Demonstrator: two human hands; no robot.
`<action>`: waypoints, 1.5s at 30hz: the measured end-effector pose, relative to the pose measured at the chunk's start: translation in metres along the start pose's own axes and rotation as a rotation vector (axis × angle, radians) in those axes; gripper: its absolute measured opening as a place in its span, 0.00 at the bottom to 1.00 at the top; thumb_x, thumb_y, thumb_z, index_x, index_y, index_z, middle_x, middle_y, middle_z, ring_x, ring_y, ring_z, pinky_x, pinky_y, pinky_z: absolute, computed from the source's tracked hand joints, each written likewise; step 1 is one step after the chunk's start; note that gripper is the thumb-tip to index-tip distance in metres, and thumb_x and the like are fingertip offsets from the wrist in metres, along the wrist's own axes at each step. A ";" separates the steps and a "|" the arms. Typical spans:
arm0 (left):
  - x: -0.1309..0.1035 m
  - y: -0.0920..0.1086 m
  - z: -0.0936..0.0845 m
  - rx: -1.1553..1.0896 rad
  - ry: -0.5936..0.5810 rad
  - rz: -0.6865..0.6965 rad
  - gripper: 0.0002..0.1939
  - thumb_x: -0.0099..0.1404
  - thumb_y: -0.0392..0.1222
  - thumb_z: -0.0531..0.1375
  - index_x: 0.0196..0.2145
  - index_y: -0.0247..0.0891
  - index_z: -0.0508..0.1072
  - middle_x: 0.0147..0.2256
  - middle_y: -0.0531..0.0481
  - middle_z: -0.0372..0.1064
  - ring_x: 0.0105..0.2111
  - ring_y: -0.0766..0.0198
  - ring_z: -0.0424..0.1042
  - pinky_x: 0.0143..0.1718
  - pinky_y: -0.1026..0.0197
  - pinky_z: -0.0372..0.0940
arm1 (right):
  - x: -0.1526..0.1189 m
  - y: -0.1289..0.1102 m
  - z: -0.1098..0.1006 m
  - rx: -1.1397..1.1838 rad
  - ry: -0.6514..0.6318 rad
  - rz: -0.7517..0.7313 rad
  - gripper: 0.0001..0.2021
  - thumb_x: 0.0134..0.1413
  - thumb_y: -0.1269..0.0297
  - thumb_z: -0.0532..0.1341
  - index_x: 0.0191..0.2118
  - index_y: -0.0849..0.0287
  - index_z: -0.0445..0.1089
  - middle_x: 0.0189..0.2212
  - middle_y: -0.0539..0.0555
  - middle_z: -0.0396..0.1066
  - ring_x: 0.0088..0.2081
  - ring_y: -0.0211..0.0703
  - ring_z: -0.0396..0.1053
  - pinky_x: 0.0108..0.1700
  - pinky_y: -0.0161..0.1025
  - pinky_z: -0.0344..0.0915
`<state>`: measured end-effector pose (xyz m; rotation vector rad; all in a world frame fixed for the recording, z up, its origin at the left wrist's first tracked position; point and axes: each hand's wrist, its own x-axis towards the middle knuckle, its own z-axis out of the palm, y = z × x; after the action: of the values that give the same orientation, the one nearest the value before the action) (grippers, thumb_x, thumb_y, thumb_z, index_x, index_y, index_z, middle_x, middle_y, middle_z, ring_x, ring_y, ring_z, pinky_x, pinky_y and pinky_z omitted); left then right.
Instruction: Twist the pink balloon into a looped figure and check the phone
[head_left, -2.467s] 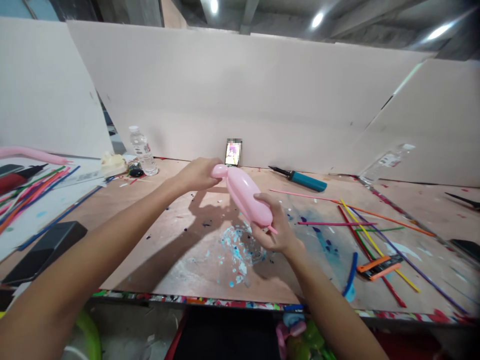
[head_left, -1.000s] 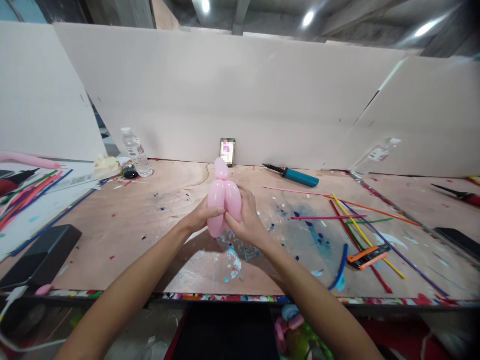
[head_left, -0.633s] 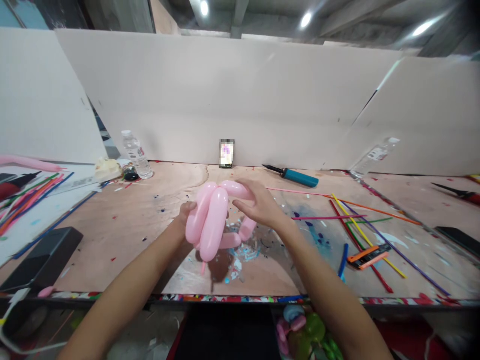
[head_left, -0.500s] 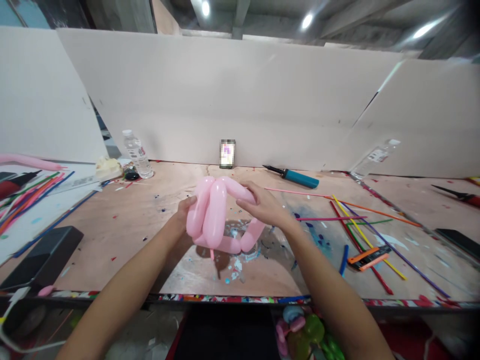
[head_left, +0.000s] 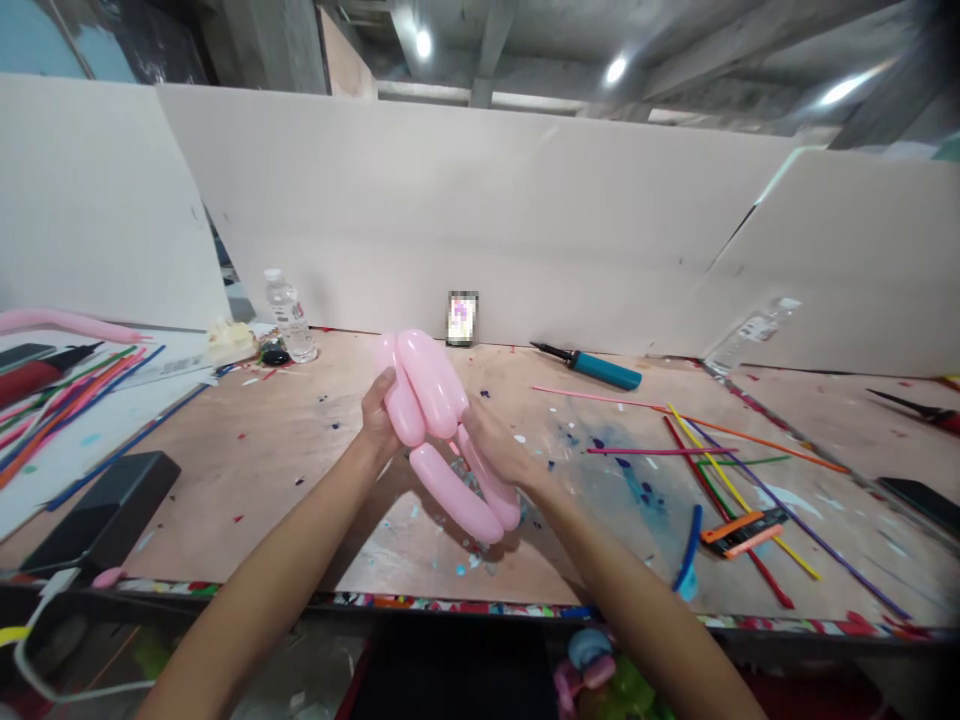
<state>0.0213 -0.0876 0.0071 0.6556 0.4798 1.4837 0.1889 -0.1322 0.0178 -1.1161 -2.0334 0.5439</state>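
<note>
Well, both hands — left hand (head_left: 379, 420), right hand (head_left: 491, 450) — clasp the unmarked pink balloon (head_left: 431, 400).

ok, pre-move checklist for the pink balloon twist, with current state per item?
1. Left hand grips the pink balloon at its upper folded segments: ok.
2. Right hand on the lower segments: ok.
3. Balloon inflated, no visible burst: ok.
4. Twist joints locked: cannot tell, hidden between the hands.
5. Balloon held above the table, apart from the loose uninflated balloons: ok.
6. Pump lies apart from both hands, at the back: ok.
</note>
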 end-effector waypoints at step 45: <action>0.011 -0.010 -0.006 1.692 -0.643 0.210 0.25 0.34 0.46 0.71 0.34 0.41 0.75 0.24 0.46 0.70 0.29 0.44 0.72 0.38 0.49 0.63 | 0.015 0.039 -0.016 -0.719 -0.399 -0.066 0.25 0.44 0.61 0.62 0.50 0.65 0.65 0.37 0.64 0.75 0.39 0.58 0.72 0.40 0.46 0.62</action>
<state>0.0257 -0.0753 -0.0031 2.4319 1.1233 0.6344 0.2170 -0.0988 0.0083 -1.4145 -2.7142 -0.0316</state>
